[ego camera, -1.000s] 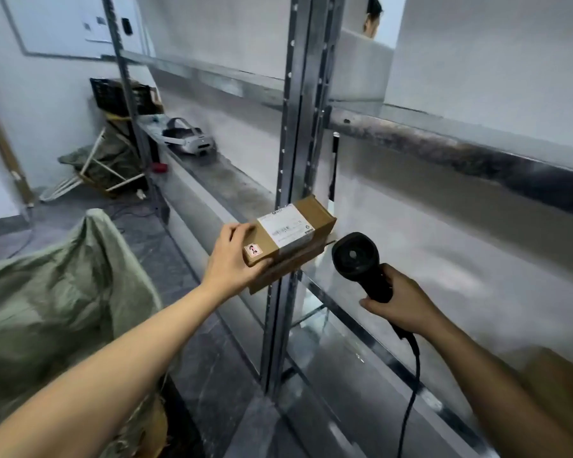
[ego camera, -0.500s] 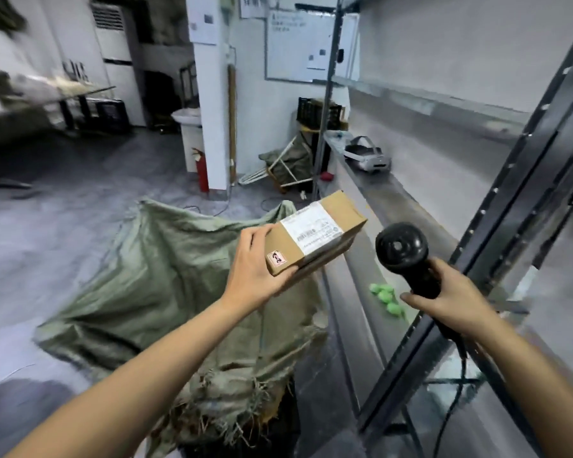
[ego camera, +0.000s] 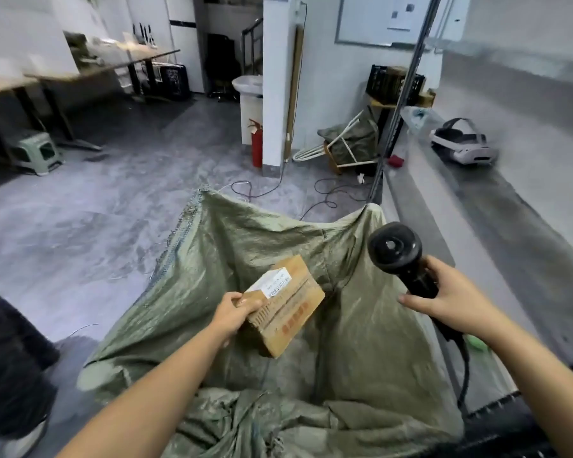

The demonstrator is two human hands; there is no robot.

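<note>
— What stood around them, from where you watched?
— One green woven sack (ego camera: 245, 246) gaped open right before the person, at twelve o'clock. The one cardboard box (ego camera: 288, 309) hung over its mouth, tilted, label up, with nothing between the two. A second sack (ego camera: 354, 140) slumped by the far wall at one o'clock.
— And the hands?
— The left hand (ego camera: 232, 314) had its grip clamped on the box's near corner. The right hand (ego camera: 444, 299) had its grip wrapped round the handle of the single barcode scanner (ego camera: 397, 256), at two o'clock, its cable (ego camera: 465, 368) hanging down.
— Anything else?
— One headset (ego camera: 462, 143) lay on the shelf (ego camera: 497, 206) at two o'clock, one fire extinguisher (ego camera: 256, 143) stood at twelve, one stool (ego camera: 38, 152) at ten.
</note>
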